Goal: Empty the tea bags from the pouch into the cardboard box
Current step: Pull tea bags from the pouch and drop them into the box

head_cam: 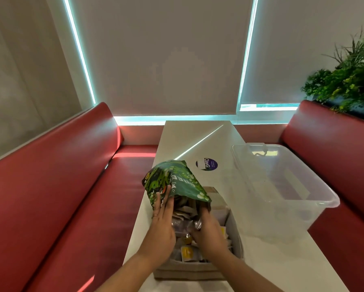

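We hold the green pouch (pixel 172 182) tipped mouth-down over the cardboard box (pixel 189 268) on the white table (pixel 261 260). Our left hand (pixel 163 226) grips its side, our right hand (pixel 210 230) its open mouth, and tea bags (pixel 186 213) spill into the box.

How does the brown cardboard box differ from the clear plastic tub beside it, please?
The brown cardboard box is opaque, while the clear plastic tub is see-through. The box holds many tea bags; the tub looks nearly empty. The box sits under the green pouch and both hands, left and right; the tub stands untouched. Both are open-topped and rest on the white table.
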